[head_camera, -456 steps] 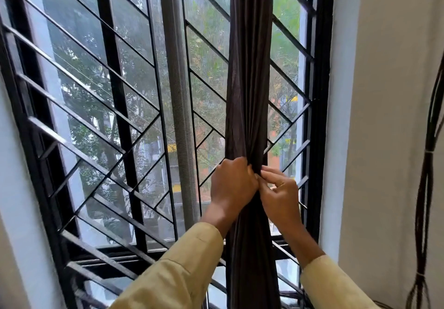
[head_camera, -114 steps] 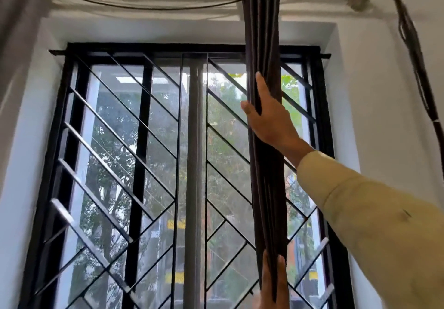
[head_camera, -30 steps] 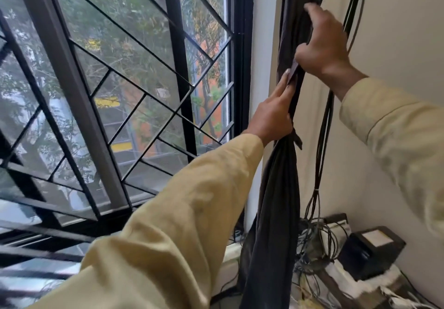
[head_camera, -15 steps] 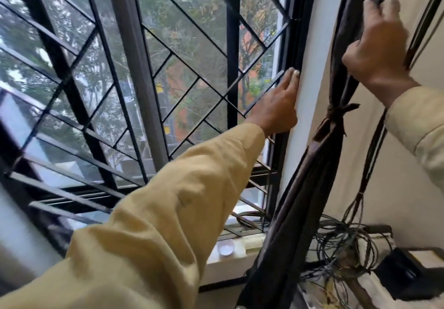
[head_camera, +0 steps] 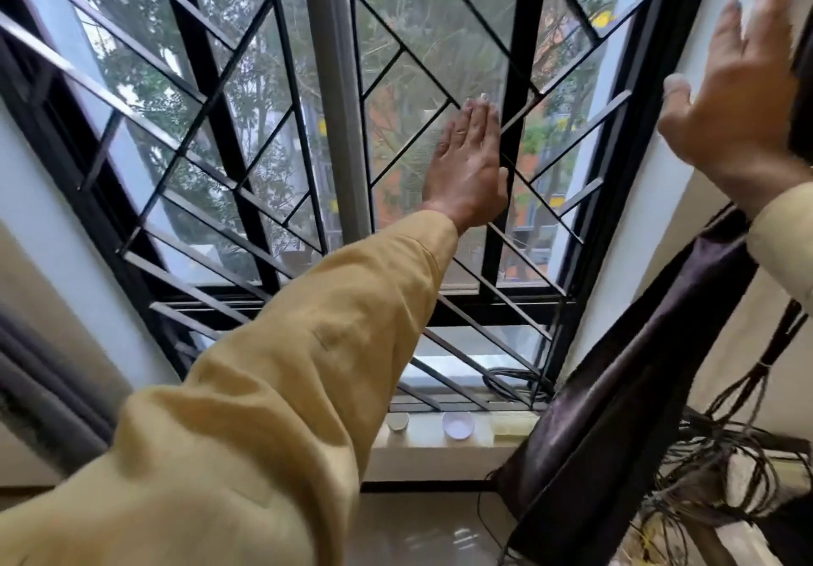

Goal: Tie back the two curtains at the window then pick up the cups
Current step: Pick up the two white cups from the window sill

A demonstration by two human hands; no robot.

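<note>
The dark brown curtain [head_camera: 624, 411] hangs bunched at the right of the window, slanting down to the floor. My right hand [head_camera: 739, 99] is raised beside its upper part, fingers spread and blurred, holding nothing. My left hand [head_camera: 468, 169] is stretched flat in front of the black window grille [head_camera: 211, 95], fingers together, empty. Two small cups stand on the white window sill [head_camera: 422, 446]: a small pale one [head_camera: 398, 422] and a clear lilac one [head_camera: 458, 424]. A grey curtain [head_camera: 39, 398] shows at the far left edge.
A tangle of black cables [head_camera: 721, 455] hangs and piles up at the right wall behind the brown curtain. More cable coils [head_camera: 514, 385] lie on the sill by the grille. A pale yellow block [head_camera: 512, 427] sits right of the cups. Glossy floor lies below.
My right hand has let go of the brown curtain and opened. My left hand has swung left across the grille. The view has tilted down, so the sill and cups show more.
</note>
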